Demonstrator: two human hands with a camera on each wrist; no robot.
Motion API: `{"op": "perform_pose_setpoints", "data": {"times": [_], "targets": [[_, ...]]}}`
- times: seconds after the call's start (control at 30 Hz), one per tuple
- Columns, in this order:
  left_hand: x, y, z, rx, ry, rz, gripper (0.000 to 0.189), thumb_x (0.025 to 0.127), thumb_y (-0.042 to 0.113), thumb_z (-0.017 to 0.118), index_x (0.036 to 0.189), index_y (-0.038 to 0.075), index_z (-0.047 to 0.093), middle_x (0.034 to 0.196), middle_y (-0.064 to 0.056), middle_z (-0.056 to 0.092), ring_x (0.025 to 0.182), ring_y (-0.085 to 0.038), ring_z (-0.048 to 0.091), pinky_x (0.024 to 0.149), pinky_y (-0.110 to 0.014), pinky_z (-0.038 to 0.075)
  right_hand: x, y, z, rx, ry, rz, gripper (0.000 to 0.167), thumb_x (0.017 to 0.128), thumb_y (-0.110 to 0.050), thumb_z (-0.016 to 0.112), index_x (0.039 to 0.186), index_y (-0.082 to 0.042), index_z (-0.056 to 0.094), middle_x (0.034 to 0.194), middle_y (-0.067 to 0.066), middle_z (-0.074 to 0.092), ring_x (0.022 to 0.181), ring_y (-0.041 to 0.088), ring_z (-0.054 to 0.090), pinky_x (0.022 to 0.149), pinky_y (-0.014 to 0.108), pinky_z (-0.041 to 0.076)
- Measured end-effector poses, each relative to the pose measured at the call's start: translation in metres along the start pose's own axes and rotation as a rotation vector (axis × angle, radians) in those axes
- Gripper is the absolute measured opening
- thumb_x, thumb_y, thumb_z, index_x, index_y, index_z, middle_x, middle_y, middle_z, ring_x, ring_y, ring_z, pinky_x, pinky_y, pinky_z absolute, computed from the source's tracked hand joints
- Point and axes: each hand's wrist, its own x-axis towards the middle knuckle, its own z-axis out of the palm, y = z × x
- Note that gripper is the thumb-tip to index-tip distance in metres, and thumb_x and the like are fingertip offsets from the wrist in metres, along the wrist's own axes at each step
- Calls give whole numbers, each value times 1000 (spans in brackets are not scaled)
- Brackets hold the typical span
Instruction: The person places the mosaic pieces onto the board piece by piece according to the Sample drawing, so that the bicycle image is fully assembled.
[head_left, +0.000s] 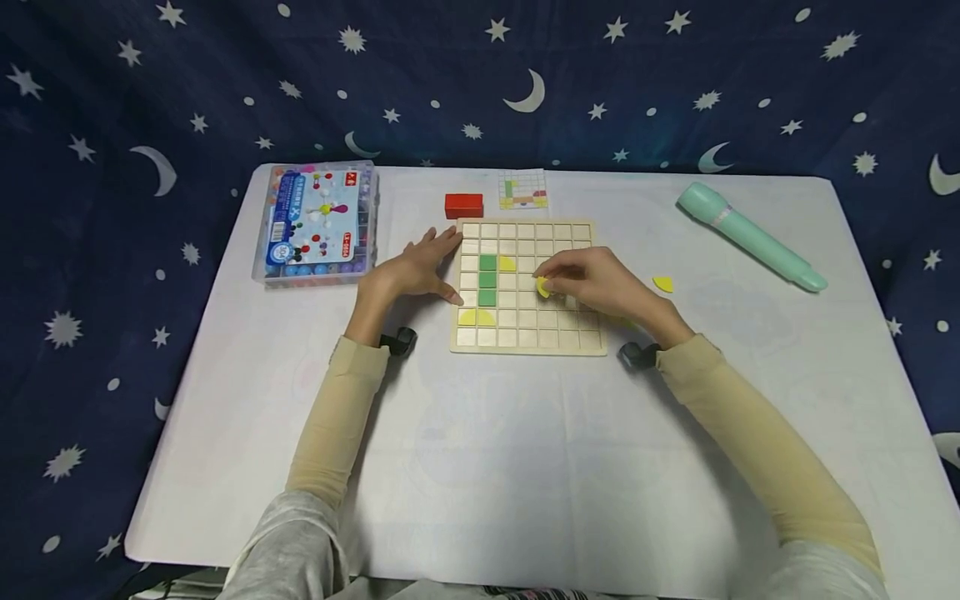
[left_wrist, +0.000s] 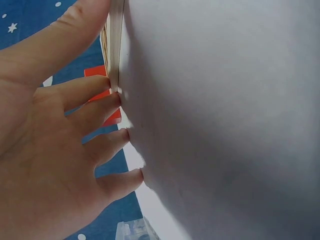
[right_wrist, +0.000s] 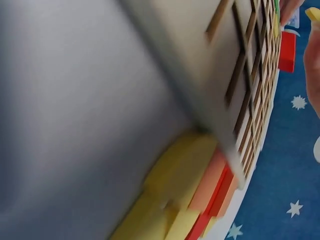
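Observation:
A pale wooden grid board (head_left: 528, 338) lies flat on the table. My left hand (head_left: 415, 268) rests at its left edge, fingers spread; the left wrist view shows thumb and fingertips against the rim. Between thumb and fingers, my right hand (head_left: 603, 282) pinches a yellow curved-edge tile (head_left: 542, 288) over the right-middle cells. Several green square tiles (head_left: 487, 280) form a column in the board. A yellow quarter-round tile (head_left: 507, 264) sits right of the column's top, and yellow rounded tiles (head_left: 477, 317) lie below it. Whether the pinched tile touches the board is hard to tell.
Behind the board are a red block (head_left: 463, 206) and a pattern card (head_left: 523, 190). A clear case of beads (head_left: 315, 225) stands at left, a mint-green tube (head_left: 752, 236) at right. Yellow pieces (right_wrist: 172, 180), with orange and red ones, lie beside the board's right edge; another yellow tile (head_left: 663, 284) lies farther right.

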Motion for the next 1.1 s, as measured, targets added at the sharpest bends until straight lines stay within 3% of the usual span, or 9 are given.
{"op": "perform_pose_setpoints", "data": {"times": [0.3,0.43,0.6,0.87,1.1], "targets": [[3,-2,1,5,-1,1,117,80,30,89,167,16,12,175,0,0,161,-24,-10,131,-49,-5,10,-17,11,38,-129,-33,21,96,-13,72,117,-12,76,106,1,76,90,18,68,85,32,55],[3,-3,1,10,-2,-2,116,80,31,89,167,16,13,175,-1,1,161,-25,-9,131,-49,-5,14,-23,16,60,-200,-81,21,97,-8,69,118,-7,75,96,6,76,83,23,70,80,30,56],[2,-4,1,10,-3,2,117,80,33,89,167,16,13,175,-1,1,161,-25,-8,131,-51,-4,20,-30,24,35,-267,-140,21,97,-6,68,117,-6,75,92,5,75,82,21,68,82,29,55],[1,-3,0,16,-6,14,116,81,32,89,167,15,12,175,-1,0,161,-26,-9,131,-51,-3,26,-39,36,42,-337,-178,17,97,-8,70,113,-4,74,88,5,77,80,21,72,77,30,57],[2,-5,-1,12,-13,22,116,82,33,88,167,16,11,175,-1,-1,161,-25,-10,130,-51,-4,32,-48,50,1,-348,-188,13,95,-9,71,106,-9,76,88,2,76,81,17,67,78,29,54]]}}
